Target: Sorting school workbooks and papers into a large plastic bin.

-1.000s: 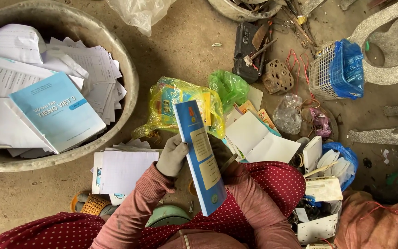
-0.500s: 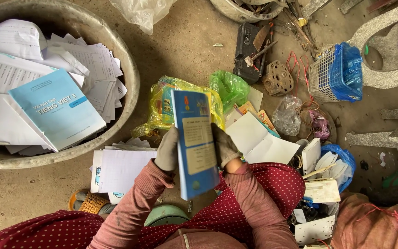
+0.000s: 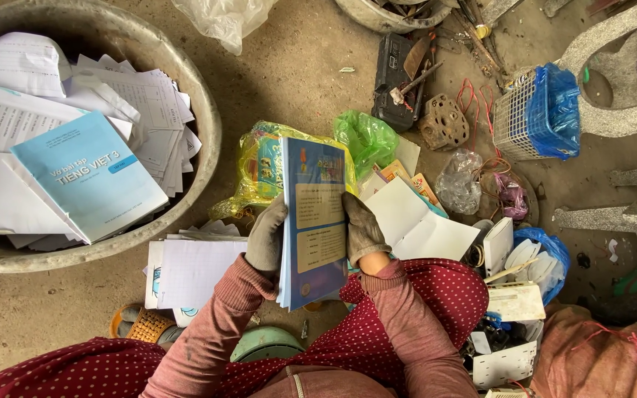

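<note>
You held the blue booklet upright between both gloved hands, its long axis pointing away from you. Your left hand gripped its left edge, your right hand its right edge, above your lap; the paper-filled basin lay to your left.

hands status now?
Left hand: closed on book, left edge.
Right hand: closed on book, right edge.

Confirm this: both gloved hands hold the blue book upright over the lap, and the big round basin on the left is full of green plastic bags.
Not quite. The head view shows the basin full of loose white papers with a light blue booklet on top, not green bags. The rest holds: the left hand and right hand grip the blue book.
</note>
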